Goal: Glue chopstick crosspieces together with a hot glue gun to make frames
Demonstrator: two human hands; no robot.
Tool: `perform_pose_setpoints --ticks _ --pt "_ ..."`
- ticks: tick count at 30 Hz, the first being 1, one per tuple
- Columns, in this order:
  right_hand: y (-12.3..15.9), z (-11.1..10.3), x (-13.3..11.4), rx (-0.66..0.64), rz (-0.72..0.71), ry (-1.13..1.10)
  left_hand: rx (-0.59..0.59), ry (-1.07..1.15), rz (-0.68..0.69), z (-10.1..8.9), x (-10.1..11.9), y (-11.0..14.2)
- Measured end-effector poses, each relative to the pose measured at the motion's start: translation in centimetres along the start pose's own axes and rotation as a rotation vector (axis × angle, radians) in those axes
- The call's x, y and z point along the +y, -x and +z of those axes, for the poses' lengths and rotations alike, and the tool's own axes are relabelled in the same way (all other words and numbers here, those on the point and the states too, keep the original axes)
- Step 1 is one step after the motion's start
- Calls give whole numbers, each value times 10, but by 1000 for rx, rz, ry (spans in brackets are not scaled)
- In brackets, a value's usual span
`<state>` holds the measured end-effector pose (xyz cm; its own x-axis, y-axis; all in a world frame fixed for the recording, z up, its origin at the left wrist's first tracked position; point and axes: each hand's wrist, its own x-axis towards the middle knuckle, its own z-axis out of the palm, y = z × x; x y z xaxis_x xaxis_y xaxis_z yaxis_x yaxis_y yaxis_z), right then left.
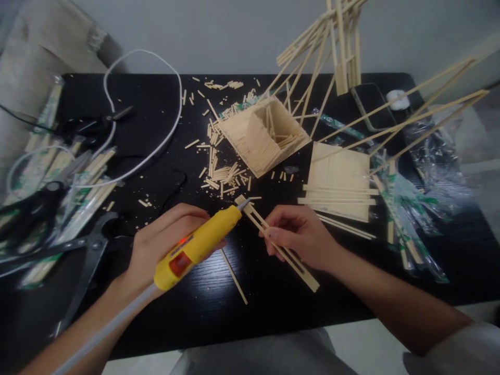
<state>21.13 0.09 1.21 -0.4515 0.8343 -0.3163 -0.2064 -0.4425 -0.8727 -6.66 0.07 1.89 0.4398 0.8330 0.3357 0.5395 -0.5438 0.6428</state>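
My left hand [166, 234] is wrapped round a yellow hot glue gun [199, 242] with a lit red light and a white cord trailing off at lower left. Its nozzle meets the far end of a narrow frame of glued wooden sticks [287, 255]. Between thumb and fingers my right hand [300, 234] grips that frame near its middle, tilted over the table. A single loose stick [234, 276] lies below the glue gun. Beyond my hands sits a box-like structure of sticks [269, 135] on a square base, with long sticks rising behind it.
Cut stick pieces [224, 174] are scattered around the structure. A flat stick panel [339, 182] with loose sticks lies to the right, near plastic wrappers [414, 208]. At left are scissors [50, 195], pliers [96, 245], packaged chopsticks [86, 192] and a looped white cable [177, 78].
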Motion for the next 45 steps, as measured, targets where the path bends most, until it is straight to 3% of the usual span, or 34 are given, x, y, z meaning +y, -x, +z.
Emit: perform_pose_setpoints --ticks 11,19,29,34,41,45 --pt "-1 -1 1 -33 33 -91 -71 3 60 2 2 3" --pt "-2 -3 5 -53 23 -169 26 -118 2 2 -5 5" --pt "-2 -4 6 -59 18 -182 23 -79 39 4 -2 5" --pt "-2 -4 6 -97 99 -286 -57 -18 37 5 3 9" --pt "-3 -8 7 -210 220 -481 60 -86 32 5 -9 9" --pt "-5 -9 7 -203 223 -473 17 -93 15 6 -4 10"
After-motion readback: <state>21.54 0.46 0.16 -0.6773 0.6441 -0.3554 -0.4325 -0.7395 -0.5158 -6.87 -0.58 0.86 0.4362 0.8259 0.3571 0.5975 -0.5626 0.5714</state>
